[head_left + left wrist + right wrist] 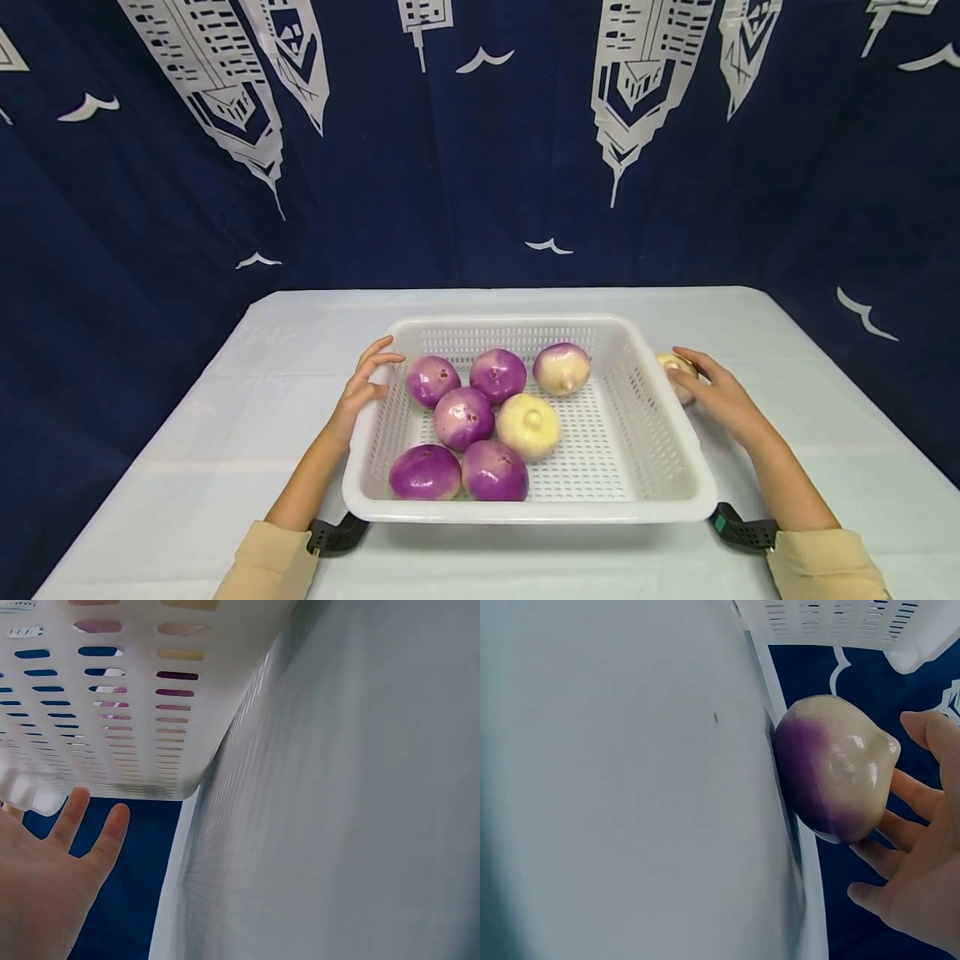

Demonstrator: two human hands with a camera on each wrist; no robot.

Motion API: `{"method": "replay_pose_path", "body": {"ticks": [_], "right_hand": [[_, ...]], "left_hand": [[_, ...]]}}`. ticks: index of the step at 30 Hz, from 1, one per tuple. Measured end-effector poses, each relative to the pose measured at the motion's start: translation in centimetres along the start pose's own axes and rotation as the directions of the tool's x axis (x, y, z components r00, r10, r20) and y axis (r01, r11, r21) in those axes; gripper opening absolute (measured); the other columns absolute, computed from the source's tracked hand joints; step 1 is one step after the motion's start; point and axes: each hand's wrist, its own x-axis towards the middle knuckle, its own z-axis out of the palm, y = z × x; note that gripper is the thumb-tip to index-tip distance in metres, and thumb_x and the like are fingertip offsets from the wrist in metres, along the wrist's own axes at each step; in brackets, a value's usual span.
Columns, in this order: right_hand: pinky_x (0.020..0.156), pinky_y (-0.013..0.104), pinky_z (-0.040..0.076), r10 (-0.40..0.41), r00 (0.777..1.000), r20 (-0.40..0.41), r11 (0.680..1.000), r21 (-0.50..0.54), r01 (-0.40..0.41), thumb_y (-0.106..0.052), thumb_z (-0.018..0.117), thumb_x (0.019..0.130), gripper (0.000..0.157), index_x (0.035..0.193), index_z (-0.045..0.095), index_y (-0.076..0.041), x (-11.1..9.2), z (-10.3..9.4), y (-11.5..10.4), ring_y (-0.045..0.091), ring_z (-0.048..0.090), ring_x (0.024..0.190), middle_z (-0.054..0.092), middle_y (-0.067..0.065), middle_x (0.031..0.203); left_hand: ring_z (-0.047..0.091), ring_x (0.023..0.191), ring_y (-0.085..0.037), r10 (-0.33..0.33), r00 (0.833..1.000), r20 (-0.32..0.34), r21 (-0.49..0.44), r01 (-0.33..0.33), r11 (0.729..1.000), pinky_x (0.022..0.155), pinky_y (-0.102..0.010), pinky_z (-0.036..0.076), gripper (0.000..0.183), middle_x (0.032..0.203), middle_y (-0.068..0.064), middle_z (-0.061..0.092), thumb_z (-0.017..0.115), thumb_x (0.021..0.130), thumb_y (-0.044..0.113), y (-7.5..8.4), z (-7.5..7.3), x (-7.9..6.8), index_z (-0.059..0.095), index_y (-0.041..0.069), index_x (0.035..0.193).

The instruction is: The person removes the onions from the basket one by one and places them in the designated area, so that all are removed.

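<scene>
A white perforated plastic basket holds several purple-and-cream turnips, among them a pale yellowish one and a half-purple one. Beside the basket's left rim is my left hand, its fingers spread and nothing in them. My right hand is at the basket's right side, around another turnip that sits on the table outside the basket. In the right wrist view its fingers lie loosely bent behind and beside that turnip, while the thumb stands apart from it. Whether the fingers touch it is hard to tell.
The table wears a white cloth and extends on both sides of the basket. Behind it hangs a dark blue curtain with white building and bird prints. Both wrists carry black straps.
</scene>
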Motion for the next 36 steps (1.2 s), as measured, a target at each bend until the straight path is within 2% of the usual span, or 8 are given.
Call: {"method": "replay_pose_path", "body": {"ticks": [11,17,21,24,28,29,32,36], "right_hand": [[0.093,0.073,0.017,0.003,0.997,-0.072,0.999,-0.040,-0.006,-0.049,0.041,0.090,0.071,0.145,0.018,-0.011,-0.3,-0.7,-0.9,0.053,0.011,0.131,0.012,0.031,0.147],[0.092,0.071,0.022,0.024,0.990,-0.139,0.999,-0.020,-0.027,-0.054,0.037,0.089,0.068,0.144,0.022,-0.018,-0.4,-0.9,-1.2,0.047,0.014,0.134,0.016,0.025,0.148],[0.096,0.068,0.023,-0.024,0.978,-0.209,0.999,0.023,0.030,-0.054,0.037,0.089,0.062,0.143,0.027,-0.023,-0.4,-1.0,-1.2,0.038,0.017,0.136,0.022,0.017,0.149],[0.100,0.063,0.022,-0.084,0.965,-0.249,0.993,0.060,0.102,-0.048,0.038,0.091,0.058,0.142,0.029,-0.022,-0.7,-1.1,-1.7,0.036,0.022,0.135,0.026,0.017,0.147],[0.102,0.056,0.028,-0.116,0.944,-0.308,0.986,0.081,0.147,-0.044,0.039,0.093,0.052,0.141,0.032,-0.024,-1.3,-1.1,-2.7,0.023,0.033,0.133,0.033,0.016,0.145],[0.103,0.054,0.029,-0.122,0.939,-0.322,0.984,0.083,0.156,-0.043,0.039,0.093,0.051,0.140,0.033,-0.025,-1.4,-1.1,-2.9,0.017,0.035,0.132,0.035,0.013,0.145],[0.107,0.033,0.032,-0.149,0.918,-0.368,0.972,0.118,0.205,-0.039,0.041,0.093,0.048,0.138,0.036,-0.025,-1.6,-0.9,-3.2,0.000,0.040,0.125,0.039,0.001,0.143],[0.093,0.004,0.034,-0.204,0.891,-0.405,0.950,0.137,0.280,-0.033,0.044,0.093,0.047,0.138,0.037,-0.020,-2.0,-0.7,-3.9,-0.007,0.041,0.120,0.042,-0.009,0.140]], "left_hand": [[0.010,0.134,-0.036,0.010,1.000,-0.003,0.019,-0.010,1.000,0.089,-0.041,0.039,0.046,0.150,-0.008,0.006,0.033,0.073,0.003,-0.2,-0.1,0.2,0.047,0.009,0.117],[0.013,0.133,-0.035,0.003,1.000,-0.008,0.023,-0.003,1.000,0.088,-0.038,0.039,0.049,0.151,-0.007,0.006,0.033,0.073,0.003,-0.2,0.0,0.1,0.039,-0.006,0.121],[0.013,0.133,-0.035,0.001,1.000,-0.006,0.027,-0.001,1.000,0.088,-0.037,0.039,0.050,0.151,-0.007,0.005,0.032,0.073,0.003,-0.1,0.0,0.0,0.037,-0.008,0.122],[0.012,0.133,-0.035,0.004,1.000,-0.005,0.025,-0.004,1.000,0.088,-0.037,0.039,0.049,0.151,-0.007,0.005,0.032,0.073,0.003,-0.1,0.0,0.0,0.037,-0.007,0.121],[0.012,0.133,-0.035,0.012,1.000,-0.004,0.015,-0.012,1.000,0.088,-0.038,0.039,0.049,0.151,-0.007,0.005,0.033,0.073,0.003,-0.1,0.0,0.0,0.039,-0.006,0.120],[0.012,0.133,-0.035,0.014,1.000,-0.005,0.019,-0.014,1.000,0.088,-0.038,0.039,0.048,0.151,-0.007,0.006,0.033,0.073,0.003,-0.1,0.0,0.1,0.039,-0.005,0.120],[0.011,0.134,-0.034,0.016,1.000,-0.005,0.031,-0.016,0.999,0.089,-0.037,0.038,0.048,0.151,-0.007,0.006,0.033,0.073,0.003,-0.1,0.0,0.1,0.039,-0.005,0.121],[0.013,0.133,-0.034,0.007,1.000,-0.002,0.028,-0.006,1.000,0.088,-0.038,0.039,0.049,0.151,-0.006,0.006,0.032,0.073,0.004,-0.1,0.0,0.0,0.038,-0.006,0.121]]}}
